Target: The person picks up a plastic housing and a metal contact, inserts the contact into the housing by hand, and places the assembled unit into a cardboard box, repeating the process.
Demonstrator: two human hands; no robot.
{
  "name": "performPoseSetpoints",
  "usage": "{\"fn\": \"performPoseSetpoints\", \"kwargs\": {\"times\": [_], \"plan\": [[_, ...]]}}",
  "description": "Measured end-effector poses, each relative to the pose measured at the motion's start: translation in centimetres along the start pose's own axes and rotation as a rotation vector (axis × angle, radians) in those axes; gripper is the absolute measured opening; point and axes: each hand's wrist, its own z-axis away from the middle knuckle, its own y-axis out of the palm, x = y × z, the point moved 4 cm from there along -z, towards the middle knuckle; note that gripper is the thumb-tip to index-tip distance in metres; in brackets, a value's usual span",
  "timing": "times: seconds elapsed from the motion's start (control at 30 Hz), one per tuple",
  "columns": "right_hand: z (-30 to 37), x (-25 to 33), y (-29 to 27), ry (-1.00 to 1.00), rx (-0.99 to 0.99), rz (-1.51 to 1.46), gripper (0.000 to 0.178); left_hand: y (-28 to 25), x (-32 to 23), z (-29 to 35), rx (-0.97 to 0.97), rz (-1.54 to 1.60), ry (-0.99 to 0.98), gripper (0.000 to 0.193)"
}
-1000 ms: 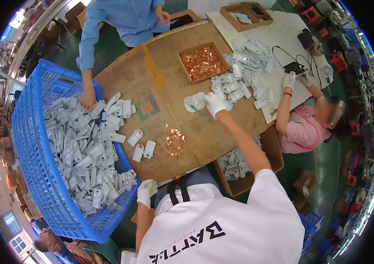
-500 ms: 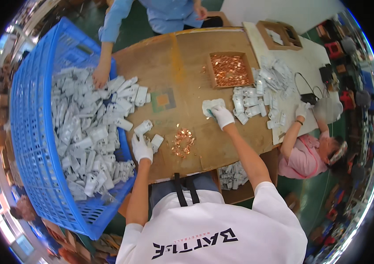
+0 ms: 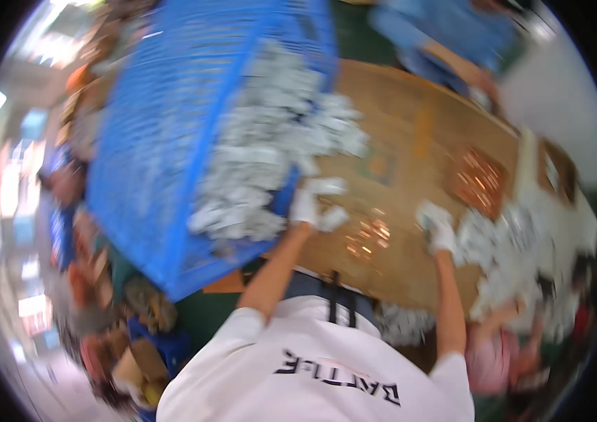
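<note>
Motion smears the view. My left hand (image 3: pixel 304 205), in a white glove, is on the brown work table beside the blue basket. Two pale grey plastic pieces, one (image 3: pixel 328 186) above and one (image 3: pixel 332 219) below, lie right by its fingers. Whether it grips either is too blurred to tell. My right hand (image 3: pixel 441 231), also white-gloved, is farther right on the table, at a small whitish item (image 3: pixel 427 211) whose kind I cannot make out. Between my hands lies a loose heap of small copper-coloured metal pieces (image 3: pixel 368 235).
The tilted blue basket (image 3: pixel 165 141) at left is heaped with pale grey plastic pieces (image 3: pixel 245 162). A carton of copper pieces (image 3: pixel 479 179) and more plastic pieces (image 3: pixel 477 235) lie right. A co-worker in blue (image 3: pixel 446 35) is across the table; another in pink (image 3: pixel 491 359) is lower right.
The whole view has swung, shifting table, basket and hands rightward in the picture and blurring them. My left hand remains by the plastic pieces, my right hand by the whitish item.
</note>
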Motion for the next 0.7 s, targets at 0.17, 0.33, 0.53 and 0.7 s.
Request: {"fn": "performPoseSetpoints", "kwargs": {"times": [0.17,0.33,0.53,0.7], "plan": [[-2.5,3.2,0.4,0.668,0.026,-1.168,0.016,-6.6,-0.1,3.0,-0.266,-1.078,0.362,0.034],[-0.8,-4.1,1.8,0.239,0.151,-0.087,0.029,-7.6,-0.9,7.3,-0.050,-0.594,0.194,0.031],[0.3,-9.0,4.7,0.717,-0.074,-0.700,0.029,-3.2,2.4,16.2,0.481,-0.174,-0.363,0.037],[0.0,-4.7,4.3,0.649,-0.220,-0.805,0.034,0.1,2.2,21.4,0.587,-0.068,-0.398,0.043]]}}
